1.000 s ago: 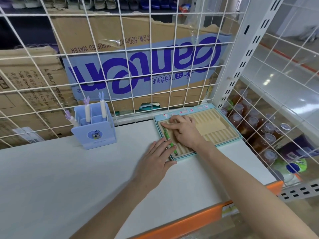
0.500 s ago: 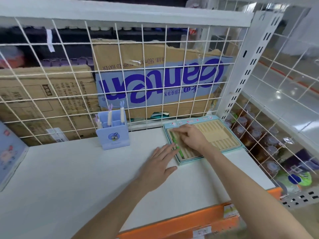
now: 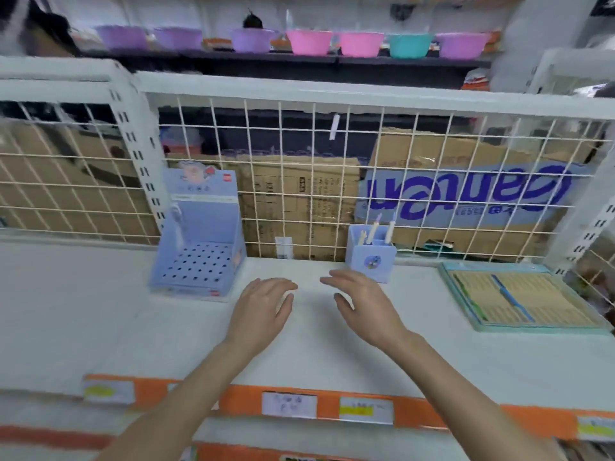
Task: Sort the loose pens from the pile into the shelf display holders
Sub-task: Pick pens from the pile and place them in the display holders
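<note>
Both my hands hover over the white shelf [image 3: 100,327] with relaxed fingers and hold nothing. My left hand [image 3: 263,311] is right of a blue display holder with rows of holes [image 3: 199,257]; one white pen stands in it. My right hand [image 3: 362,307] is just in front of a small blue pen cup [image 3: 371,261] with three pens. At the right lies a teal-rimmed ribbed tray [image 3: 522,297] with a green pen [image 3: 474,304] at its left side and a blue pen [image 3: 512,297] across its middle.
A white wire grid [image 3: 299,181] backs the shelf, with cardboard boxes [image 3: 466,191] behind it. An orange price strip [image 3: 299,404] with labels runs along the front edge. Coloured plastic bowls [image 3: 309,41] stand on a higher shelf.
Both hands have left the ribbed tray and moved left to mid-shelf. The green pen stays in the tray. The view has pulled back and shifted left, revealing the holed holder.
</note>
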A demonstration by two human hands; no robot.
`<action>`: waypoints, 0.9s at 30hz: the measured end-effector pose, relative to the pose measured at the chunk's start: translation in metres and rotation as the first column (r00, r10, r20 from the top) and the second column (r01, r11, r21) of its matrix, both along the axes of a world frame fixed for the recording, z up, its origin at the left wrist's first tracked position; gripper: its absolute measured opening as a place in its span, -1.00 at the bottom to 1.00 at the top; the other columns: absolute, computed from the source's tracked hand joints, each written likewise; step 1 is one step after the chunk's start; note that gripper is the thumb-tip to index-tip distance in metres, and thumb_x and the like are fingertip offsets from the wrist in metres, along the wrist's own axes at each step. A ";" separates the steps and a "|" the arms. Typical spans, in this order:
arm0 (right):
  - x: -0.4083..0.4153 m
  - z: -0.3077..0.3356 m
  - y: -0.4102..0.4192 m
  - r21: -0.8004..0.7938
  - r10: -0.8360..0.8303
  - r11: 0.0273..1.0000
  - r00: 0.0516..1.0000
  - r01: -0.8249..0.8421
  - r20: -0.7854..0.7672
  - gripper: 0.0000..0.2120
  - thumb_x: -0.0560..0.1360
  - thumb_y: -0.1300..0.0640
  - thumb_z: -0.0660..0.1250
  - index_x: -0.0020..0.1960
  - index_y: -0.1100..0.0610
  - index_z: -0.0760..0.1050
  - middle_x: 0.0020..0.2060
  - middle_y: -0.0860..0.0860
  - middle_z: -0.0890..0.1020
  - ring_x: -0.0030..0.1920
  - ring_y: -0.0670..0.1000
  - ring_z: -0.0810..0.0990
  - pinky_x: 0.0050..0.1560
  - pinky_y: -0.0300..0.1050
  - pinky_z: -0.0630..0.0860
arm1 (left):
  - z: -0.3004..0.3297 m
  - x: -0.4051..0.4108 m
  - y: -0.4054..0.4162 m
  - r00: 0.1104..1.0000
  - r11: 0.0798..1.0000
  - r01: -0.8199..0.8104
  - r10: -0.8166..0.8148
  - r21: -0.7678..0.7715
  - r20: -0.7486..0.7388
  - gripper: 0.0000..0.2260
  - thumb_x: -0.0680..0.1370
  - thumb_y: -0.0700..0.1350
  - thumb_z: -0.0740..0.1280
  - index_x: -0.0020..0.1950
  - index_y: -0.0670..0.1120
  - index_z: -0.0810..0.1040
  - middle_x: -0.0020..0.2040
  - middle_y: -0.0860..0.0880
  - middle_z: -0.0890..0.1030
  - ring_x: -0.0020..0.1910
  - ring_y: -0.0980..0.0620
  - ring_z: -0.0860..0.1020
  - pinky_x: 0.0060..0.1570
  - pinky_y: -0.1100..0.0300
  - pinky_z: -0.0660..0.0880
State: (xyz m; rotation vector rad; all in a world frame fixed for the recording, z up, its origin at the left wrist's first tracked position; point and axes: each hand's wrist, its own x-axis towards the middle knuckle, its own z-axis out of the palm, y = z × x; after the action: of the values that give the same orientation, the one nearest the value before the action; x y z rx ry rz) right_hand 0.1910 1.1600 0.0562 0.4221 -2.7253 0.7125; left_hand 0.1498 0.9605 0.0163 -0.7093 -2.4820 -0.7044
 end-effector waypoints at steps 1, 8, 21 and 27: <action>0.000 -0.002 -0.025 0.005 0.036 0.999 0.999 -0.036 0.005 -0.63 0.50 0.33 0.25 0.27 0.12 0.52 0.25 0.09 0.53 0.27 0.10 0.47 0.26 -0.17 0.30 | -0.001 0.004 -0.024 0.999 0.999 -0.049 0.049 -0.004 0.010 -0.69 0.51 0.00 0.13 0.01 -0.05 0.64 -0.04 0.05 0.66 -0.05 0.07 0.58 0.05 0.04 0.50; -0.004 -0.013 -0.185 0.057 0.211 0.975 0.977 -0.212 0.024 -0.58 0.47 0.30 0.28 0.32 0.17 0.45 0.26 0.11 0.52 0.27 0.13 0.46 0.28 -0.11 0.32 | -0.015 0.042 -0.189 0.947 0.949 -0.315 0.314 -0.007 -0.068 -0.70 0.46 0.00 0.17 0.01 -0.09 0.62 -0.04 -0.04 0.65 0.00 0.05 0.50 0.11 0.12 0.29; -0.028 -0.017 -0.432 0.155 0.526 0.827 0.841 -0.541 0.128 -0.56 0.57 0.15 0.20 0.44 0.07 0.28 0.40 0.02 0.36 0.39 0.04 0.32 0.37 -0.10 0.24 | -0.005 0.110 -0.407 0.703 0.708 -0.706 0.697 0.016 0.142 -0.60 0.51 0.05 0.13 0.23 -0.10 0.54 0.19 -0.03 0.58 0.17 -0.05 0.54 0.23 -0.02 0.41; -0.061 -0.030 -0.520 0.123 0.608 0.768 0.776 -0.629 0.170 -0.57 0.58 0.11 0.16 0.45 0.05 0.25 0.42 -0.02 0.34 0.40 0.01 0.29 0.37 -0.16 0.19 | -0.016 0.103 -0.486 0.591 0.597 -0.802 0.801 -0.040 0.095 -0.66 0.55 0.03 0.15 0.20 -0.07 0.56 0.11 -0.01 0.62 0.09 -0.07 0.58 0.19 -0.04 0.41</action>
State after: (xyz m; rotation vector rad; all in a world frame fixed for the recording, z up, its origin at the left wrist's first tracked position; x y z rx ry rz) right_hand 0.1300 0.6397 0.0266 1.4178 -2.7586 0.6563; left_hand 0.2531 0.4745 0.0007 0.5088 -2.5045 -0.3798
